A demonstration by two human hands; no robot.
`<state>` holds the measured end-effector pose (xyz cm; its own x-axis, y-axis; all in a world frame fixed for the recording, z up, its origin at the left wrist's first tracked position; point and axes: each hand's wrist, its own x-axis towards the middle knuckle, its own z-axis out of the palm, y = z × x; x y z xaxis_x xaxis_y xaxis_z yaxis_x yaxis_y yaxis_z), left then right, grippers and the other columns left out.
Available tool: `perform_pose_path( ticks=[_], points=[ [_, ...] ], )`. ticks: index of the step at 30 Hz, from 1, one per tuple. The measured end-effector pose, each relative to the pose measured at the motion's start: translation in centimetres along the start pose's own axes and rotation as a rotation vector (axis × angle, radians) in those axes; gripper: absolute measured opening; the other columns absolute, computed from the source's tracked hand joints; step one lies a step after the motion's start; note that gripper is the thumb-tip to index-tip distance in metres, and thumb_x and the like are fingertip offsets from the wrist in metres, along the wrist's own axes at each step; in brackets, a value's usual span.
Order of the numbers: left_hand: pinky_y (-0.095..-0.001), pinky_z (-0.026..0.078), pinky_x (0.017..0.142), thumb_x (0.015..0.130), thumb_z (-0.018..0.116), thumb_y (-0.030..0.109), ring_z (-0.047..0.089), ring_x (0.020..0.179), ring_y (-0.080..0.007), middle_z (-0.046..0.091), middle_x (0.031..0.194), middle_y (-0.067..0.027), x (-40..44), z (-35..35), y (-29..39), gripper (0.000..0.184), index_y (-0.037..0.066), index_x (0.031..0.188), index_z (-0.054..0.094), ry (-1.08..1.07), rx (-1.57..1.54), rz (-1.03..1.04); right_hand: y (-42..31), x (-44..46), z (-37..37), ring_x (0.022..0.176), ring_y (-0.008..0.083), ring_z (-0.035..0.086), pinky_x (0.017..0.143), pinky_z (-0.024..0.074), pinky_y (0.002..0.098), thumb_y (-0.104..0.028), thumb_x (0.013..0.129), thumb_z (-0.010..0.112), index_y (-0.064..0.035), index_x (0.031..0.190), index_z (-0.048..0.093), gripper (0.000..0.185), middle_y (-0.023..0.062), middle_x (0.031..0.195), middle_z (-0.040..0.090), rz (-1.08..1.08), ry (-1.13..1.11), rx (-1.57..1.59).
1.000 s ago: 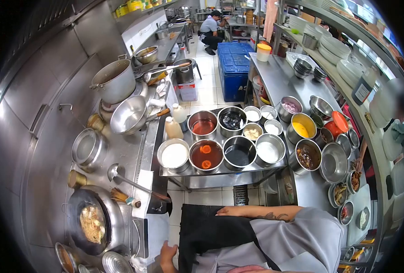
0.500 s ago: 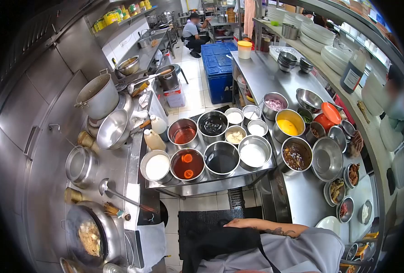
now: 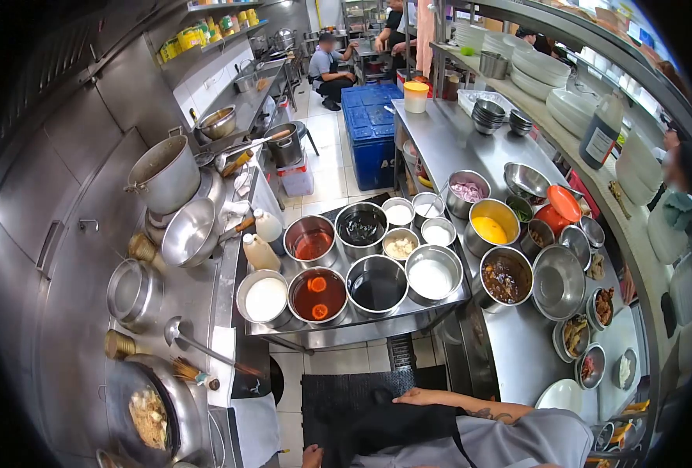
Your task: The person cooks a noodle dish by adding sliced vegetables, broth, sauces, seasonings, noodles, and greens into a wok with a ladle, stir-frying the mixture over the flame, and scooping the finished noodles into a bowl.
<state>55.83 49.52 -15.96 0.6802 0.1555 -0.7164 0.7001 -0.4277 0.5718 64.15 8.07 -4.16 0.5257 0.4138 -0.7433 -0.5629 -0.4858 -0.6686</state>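
"Steel counters [image 3: 502, 360] flank the aisle. Where's the food [image 3: 149, 419]?"
"In the wok [image 3: 118, 413]. Right of it, the right hand [image 3: 415, 396] lies by the apron [image 3: 385, 433]; the left hand [image 3: 312, 455] is cut off. Can't tell either grip's opening or hold."

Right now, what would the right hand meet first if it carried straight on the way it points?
Probably the pale cloth at the stove-side counter's edge: the right hand points that way, across the dark floor mat, though depth is hard to judge.
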Motion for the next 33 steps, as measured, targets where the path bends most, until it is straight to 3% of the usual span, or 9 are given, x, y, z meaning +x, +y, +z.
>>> perform_pose_path(
  ticks=[6, 18, 27, 33],
  points=[
    [-0.0379, 0.049, 0.066, 0.072, 0.063, 0.027, 0.06, 0.07, -0.0312, 0.061, 0.076, -0.0181, 0.8, 0.6, 0.3, 0.055, -0.004, 0.115, 0.051, -0.011, -0.011, -0.044, -1.1, -1.2, 0.1, 0.095, 0.0139, 0.057, 0.088, 0.0438, 0.0264, -0.056, 0.085, 0.053, -0.0066, 0.109, 0.065, 0.056, 0.0067, 0.099, 0.065, 0.0, 0.005, 0.099],
    [-0.0376, 0.048, 0.065, 0.073, 0.062, 0.026, 0.06, 0.068, -0.0303, 0.06, 0.075, -0.0173, 1.7, 1.0, 0.3, 0.051, -0.003, 0.113, 0.051, -0.012, -0.014, -0.066, -1.7, -2.0, 0.2, 0.099, 0.0199, 0.058, 0.09, 0.0435, 0.0275, -0.06, 0.084, 0.052, -0.0051, 0.111, 0.064, 0.063, 0.0113, 0.104, 0.064, -0.027, 0.006, 0.062],
    [-0.0375, 0.048, 0.063, 0.073, 0.062, 0.026, 0.06, 0.067, -0.0297, 0.06, 0.074, -0.0167, 1.9, 1.2, -0.4, 0.049, -0.003, 0.112, 0.052, -0.02, -0.027, -0.054, -1.9, -2.0, 0.1, 0.093, 0.0175, 0.058, 0.086, 0.0441, 0.0274, -0.062, 0.083, 0.051, -0.0059, 0.106, 0.066, 0.063, 0.0092, 0.095, 0.064, 0.002, 0.023, 0.022],
    [-0.0373, 0.048, 0.063, 0.074, 0.061, 0.025, 0.06, 0.066, -0.0293, 0.06, 0.073, -0.0163, 2.4, 1.5, 0.9, 0.047, -0.003, 0.111, 0.053, -0.024, -0.031, -0.055, -1.4, -1.2, 0.0, 0.099, 0.0205, 0.058, 0.091, 0.0429, 0.0285, -0.062, 0.084, 0.049, -0.0056, 0.109, 0.065, 0.063, 0.0124, 0.101, 0.065, -0.032, -0.011, 0.012]
  ],
)
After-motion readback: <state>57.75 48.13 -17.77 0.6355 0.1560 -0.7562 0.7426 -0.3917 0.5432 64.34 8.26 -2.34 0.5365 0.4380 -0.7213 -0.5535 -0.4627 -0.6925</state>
